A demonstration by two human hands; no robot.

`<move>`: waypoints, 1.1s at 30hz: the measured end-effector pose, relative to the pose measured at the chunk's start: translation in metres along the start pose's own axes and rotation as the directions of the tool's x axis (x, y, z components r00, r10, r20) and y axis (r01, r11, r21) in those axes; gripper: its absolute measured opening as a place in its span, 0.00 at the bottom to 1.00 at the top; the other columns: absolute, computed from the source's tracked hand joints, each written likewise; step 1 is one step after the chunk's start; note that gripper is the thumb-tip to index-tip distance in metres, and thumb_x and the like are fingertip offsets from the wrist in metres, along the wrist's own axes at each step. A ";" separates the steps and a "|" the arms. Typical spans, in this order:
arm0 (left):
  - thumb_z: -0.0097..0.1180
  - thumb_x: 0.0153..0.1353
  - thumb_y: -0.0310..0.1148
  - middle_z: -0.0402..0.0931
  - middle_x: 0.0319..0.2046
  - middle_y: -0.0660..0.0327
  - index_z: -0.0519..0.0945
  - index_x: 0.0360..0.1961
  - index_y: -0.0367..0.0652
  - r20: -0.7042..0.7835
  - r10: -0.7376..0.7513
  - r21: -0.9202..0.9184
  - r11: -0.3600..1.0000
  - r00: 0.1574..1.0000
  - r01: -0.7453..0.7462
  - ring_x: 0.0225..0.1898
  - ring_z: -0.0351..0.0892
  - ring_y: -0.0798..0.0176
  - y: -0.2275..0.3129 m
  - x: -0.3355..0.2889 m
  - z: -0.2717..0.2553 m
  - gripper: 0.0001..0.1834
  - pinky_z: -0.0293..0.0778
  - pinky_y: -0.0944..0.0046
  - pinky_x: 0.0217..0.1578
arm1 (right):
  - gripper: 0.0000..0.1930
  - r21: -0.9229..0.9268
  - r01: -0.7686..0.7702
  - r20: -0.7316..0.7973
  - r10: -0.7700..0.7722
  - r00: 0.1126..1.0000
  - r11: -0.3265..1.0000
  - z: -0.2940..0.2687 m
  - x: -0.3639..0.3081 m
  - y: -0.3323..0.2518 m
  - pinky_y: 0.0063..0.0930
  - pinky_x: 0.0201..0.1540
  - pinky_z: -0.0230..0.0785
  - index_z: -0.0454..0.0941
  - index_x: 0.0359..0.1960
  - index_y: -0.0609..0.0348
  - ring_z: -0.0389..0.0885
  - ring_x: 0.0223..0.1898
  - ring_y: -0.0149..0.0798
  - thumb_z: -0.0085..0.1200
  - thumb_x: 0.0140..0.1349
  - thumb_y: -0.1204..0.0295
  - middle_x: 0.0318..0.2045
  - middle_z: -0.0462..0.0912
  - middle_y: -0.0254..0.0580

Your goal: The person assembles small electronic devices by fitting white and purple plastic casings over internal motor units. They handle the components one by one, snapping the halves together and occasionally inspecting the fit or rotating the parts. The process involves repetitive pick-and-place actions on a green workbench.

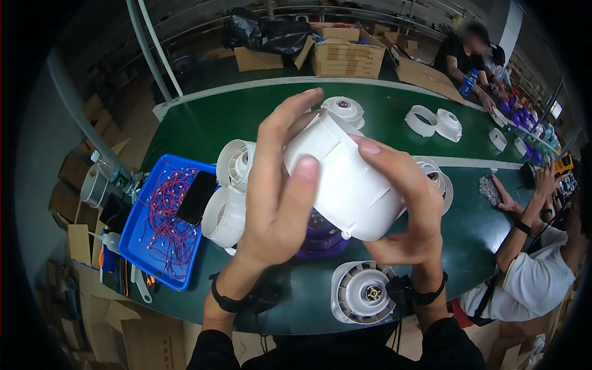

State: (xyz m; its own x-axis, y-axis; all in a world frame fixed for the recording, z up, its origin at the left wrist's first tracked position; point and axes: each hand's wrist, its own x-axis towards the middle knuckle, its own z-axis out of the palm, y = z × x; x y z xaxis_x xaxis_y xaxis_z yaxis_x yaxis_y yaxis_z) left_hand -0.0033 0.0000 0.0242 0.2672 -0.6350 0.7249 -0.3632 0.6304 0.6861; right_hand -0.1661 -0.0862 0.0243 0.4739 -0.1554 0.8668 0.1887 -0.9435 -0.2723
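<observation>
Between my two hands, raised over the green table (259, 311), is a white plastic fan housing (351, 176) with a smooth curved wall, tilted. My left hand (274, 191) grips its left side, thumb across the front and fingers behind the rim. My right hand (410, 209) closes on the right side, fingers over the top edge and the thumb side lower down. Under the housing, partly hidden, sits a purple fan part (324, 237). Near my right wrist lies a white fan unit (364, 293) with vanes and a round hub.
A blue tray (132, 231) at left holds red-and-blue wires (166, 228) and a black phone (197, 197). White housings (225, 216) stand beside it, with more (422, 120) farther back. Co-workers sit at right, one reaching a hand (509, 200) onto the table. Cardboard boxes (345, 58) stand behind.
</observation>
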 end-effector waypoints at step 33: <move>0.66 0.61 0.28 0.82 0.22 0.47 0.86 0.34 0.32 -0.013 -0.116 0.704 0.705 0.993 0.091 0.21 0.84 0.53 -0.046 0.005 -0.027 0.07 0.77 0.59 0.26 | 0.40 -0.093 -0.186 -0.160 0.170 0.972 0.978 -0.032 -0.001 0.022 0.30 0.64 0.66 0.75 0.64 0.66 0.81 0.57 0.41 0.50 0.39 0.79 0.57 0.82 0.53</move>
State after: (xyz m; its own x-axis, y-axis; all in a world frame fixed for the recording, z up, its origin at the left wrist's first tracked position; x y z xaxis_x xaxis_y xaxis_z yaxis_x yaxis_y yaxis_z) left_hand 0.0386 -0.0203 -0.0018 0.3190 -0.6976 0.6415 -0.8597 0.0719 0.5057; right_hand -0.1897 -0.1157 0.0309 0.3554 -0.3584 0.8633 0.0167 -0.9210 -0.3892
